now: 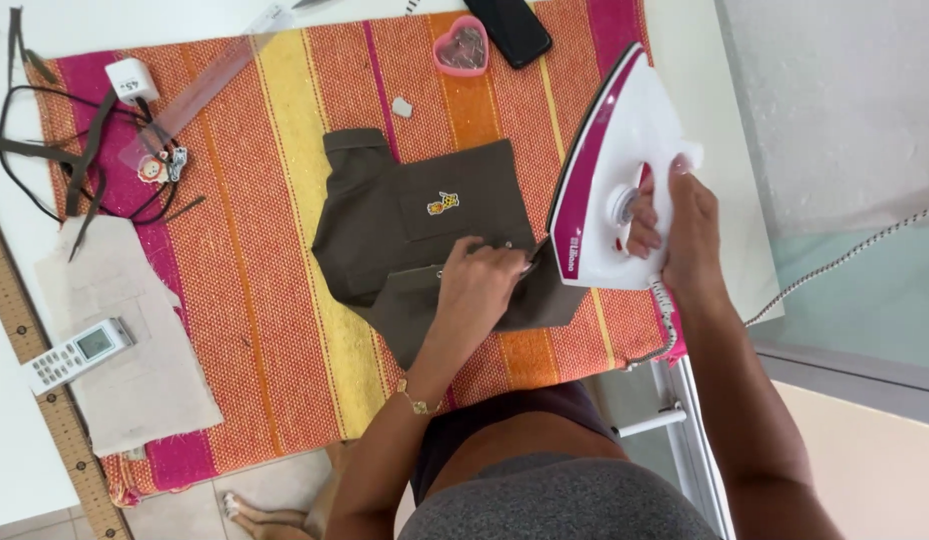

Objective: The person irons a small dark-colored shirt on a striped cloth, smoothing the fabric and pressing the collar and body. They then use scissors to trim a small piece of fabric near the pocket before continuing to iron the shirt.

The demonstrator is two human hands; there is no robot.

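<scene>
A white table [15,440] is carrying everything, and a striped woven mat [275,300] in orange, yellow and magenta is covering most of it. At the middle of the mat a small olive-brown shirt [405,230] is lying flat, its chest pocket showing an embroidered patch. At three o'clock from the shirt a white and magenta clothes iron [615,190] is tilting nose-down, its tip meeting the shirt's lower right edge. The right hand [685,220] is wrapping its grip fully around the iron's handle. The left hand [485,285] is pressing on the shirt at five o'clock from the patch, fingers curled down and pinching the fabric next to the iron's tip.

At nine o'clock on the mat a beige fabric piece [135,340] is lying with a white remote control [77,352] on its left edge. A wooden ruler [35,350] is running along the table's left side. At twelve o'clock a black phone [510,28] and a pink heart-shaped dish [461,47] are sitting side by side.
</scene>
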